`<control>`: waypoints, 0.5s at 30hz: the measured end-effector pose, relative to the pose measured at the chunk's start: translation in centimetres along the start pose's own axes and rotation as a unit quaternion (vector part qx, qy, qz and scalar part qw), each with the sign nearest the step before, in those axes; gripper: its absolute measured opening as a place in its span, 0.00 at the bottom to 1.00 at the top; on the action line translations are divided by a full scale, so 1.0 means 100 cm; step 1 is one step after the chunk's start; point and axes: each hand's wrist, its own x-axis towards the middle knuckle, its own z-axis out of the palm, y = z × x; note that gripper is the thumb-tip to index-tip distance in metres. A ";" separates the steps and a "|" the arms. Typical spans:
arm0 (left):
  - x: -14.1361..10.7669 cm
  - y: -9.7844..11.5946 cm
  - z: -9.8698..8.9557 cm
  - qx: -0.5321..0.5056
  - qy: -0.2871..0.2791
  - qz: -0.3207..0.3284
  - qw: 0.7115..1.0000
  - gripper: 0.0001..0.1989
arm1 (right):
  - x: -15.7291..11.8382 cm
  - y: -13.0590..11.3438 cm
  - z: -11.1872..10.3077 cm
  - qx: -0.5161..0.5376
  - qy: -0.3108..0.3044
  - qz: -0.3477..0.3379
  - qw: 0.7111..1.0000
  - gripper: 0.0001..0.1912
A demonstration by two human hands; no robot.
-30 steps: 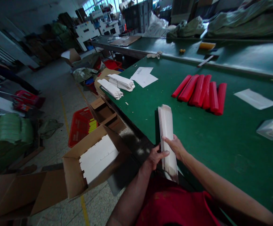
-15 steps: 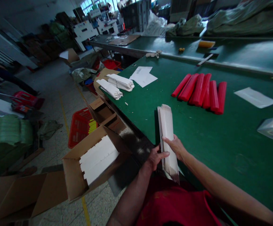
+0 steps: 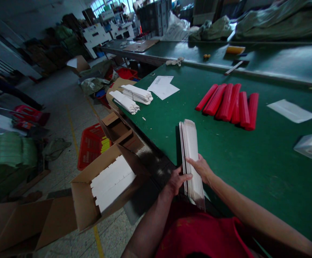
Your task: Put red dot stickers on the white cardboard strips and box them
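Note:
A long stack of thin white strips (image 3: 190, 143) lies at the near edge of the green table (image 3: 158, 132), its lower end reaching toward my red apron. My left hand (image 3: 176, 180) grips the stack from its left side, thumb across the top. On the other side my right hand (image 3: 201, 167) holds the same stack, with the thumb over its upper face. Beyond it lies a row of several red bundles (image 3: 227, 104). Two white bundles (image 3: 137, 94) rest at the table's left edge, near white paper sheets (image 3: 162, 87).
An open cardboard box (image 3: 84, 211) with white card pieces stands at the lower left, beside a red basket (image 3: 87, 147) holding yellow items. A clear box (image 3: 310, 145) sits on the right of the table. Part of a person (image 3: 10, 89) shows at far left.

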 end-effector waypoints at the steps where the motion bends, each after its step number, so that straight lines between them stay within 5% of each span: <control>1: 0.000 0.001 0.000 0.003 0.005 0.000 1.000 0.28 | 0.001 0.001 0.000 -0.003 0.001 -0.003 1.000 0.30; 9: 0.002 -0.007 -0.007 0.000 -0.001 0.005 1.000 0.28 | 0.003 0.008 -0.003 0.036 -0.031 0.002 0.999 0.32; 15: 0.015 -0.017 -0.027 0.066 0.114 -0.048 0.990 0.15 | 0.012 0.013 -0.018 -0.127 0.008 -0.001 0.992 0.27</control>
